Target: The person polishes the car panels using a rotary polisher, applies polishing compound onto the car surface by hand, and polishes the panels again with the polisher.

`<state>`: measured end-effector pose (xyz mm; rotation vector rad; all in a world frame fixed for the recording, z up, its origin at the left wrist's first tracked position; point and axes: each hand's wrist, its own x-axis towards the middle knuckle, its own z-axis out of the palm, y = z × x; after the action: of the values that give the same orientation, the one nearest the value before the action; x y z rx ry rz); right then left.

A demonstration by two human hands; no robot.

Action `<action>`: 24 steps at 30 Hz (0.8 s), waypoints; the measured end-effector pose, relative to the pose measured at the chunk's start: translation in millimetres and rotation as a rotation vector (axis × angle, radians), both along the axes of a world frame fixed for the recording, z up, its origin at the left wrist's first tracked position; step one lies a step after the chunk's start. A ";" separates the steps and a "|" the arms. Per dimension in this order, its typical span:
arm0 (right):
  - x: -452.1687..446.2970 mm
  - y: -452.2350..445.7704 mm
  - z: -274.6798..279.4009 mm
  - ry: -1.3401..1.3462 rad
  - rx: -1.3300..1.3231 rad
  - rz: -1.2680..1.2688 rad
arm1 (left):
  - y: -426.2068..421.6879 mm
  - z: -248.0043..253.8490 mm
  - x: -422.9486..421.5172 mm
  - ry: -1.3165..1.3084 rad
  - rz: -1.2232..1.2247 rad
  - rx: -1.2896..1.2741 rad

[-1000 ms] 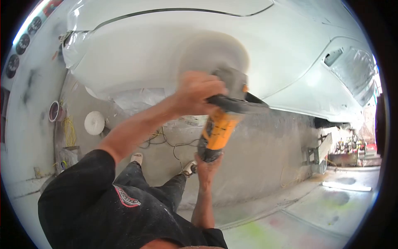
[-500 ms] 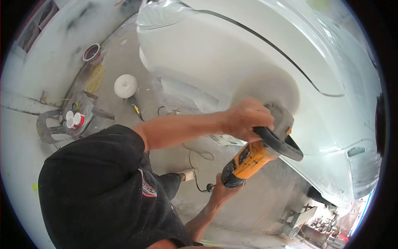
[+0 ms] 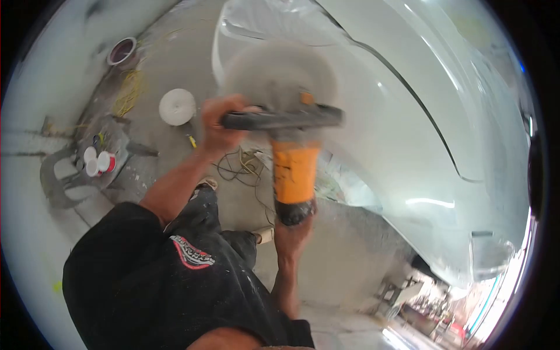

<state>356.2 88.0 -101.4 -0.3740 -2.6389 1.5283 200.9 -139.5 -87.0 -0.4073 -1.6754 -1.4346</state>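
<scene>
Black shirt (image 3: pixel 192 286), soft cloth, pale specks, red-white print. Right hand (image 3: pixel 294 234) closed round the dark rear end of the power tool (image 3: pixel 296 175), fingertips mostly hidden. Left hand (image 3: pixel 223 125) wrapped round the left end of its black handle (image 3: pixel 283 118), fingers curled shut. Tool body is an orange cylinder with black marks; wide round disc (image 3: pixel 280 67) at the front is motion-blurred, over the edge of the panel (image 3: pixel 379 128); can't tell if touching. Panel is pale, smooth, glossy, curved, dark seam along it, clear wrinkled film (image 3: pixel 268 17) at the top end

Floor (image 3: pixel 344 256) is grey, dusty, matte; loose cables (image 3: pixel 242 169) beside the tool, fluffy white round pad (image 3: pixel 177 107) further left. Speckled grey chair (image 3: pixel 108 175) near the pale smudged wall (image 3: pixel 41 111)

Small white tubs (image 3: pixel 92 168) on the chair, one part red, contents unclear. Beyond, round bucket (image 3: pixel 122 52) by the wall, dark reddish inside
</scene>
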 end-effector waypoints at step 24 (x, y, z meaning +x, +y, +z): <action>22.3 -49.4 -191.3 -0.019 -0.156 -0.384 | 38.3 -93.5 -32.3 0.176 -0.367 -0.374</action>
<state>378.6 38.6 -292.7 -0.8513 -2.2872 1.6012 168.6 -101.2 -180.4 -1.0645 -1.7844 -1.2861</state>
